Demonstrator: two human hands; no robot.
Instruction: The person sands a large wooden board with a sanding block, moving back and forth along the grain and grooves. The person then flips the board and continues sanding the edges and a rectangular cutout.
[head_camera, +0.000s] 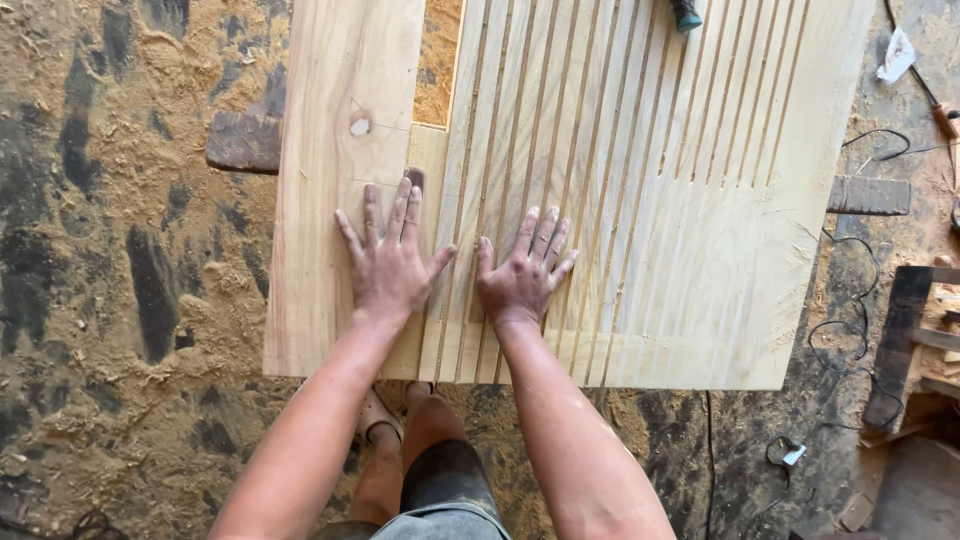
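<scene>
both hands lie flat with fingers spread, clamped on nothing. the left hand presses where the plain plank meets a narrow strip, and the right hand presses on the slotted panel just beside it. the panel is a wide pale board cut with long parallel grooves, and it sits beside the plank with both raised over the floor on dark cross beams that stick out at either side.

the risk i see is the pieces sliding apart. nothing visibly clamps them, so an uneven push from either palm could open the seam or tip a board on its supports. the thin ribs between grooves look fragile, and weight on them could crack one. the sawdust-covered floor is slick-looking right where the sandalled feet stand, and loose black cables trail near the panel's right edge, easy to snag. a tool handle rests on the far end and might roll off.
</scene>
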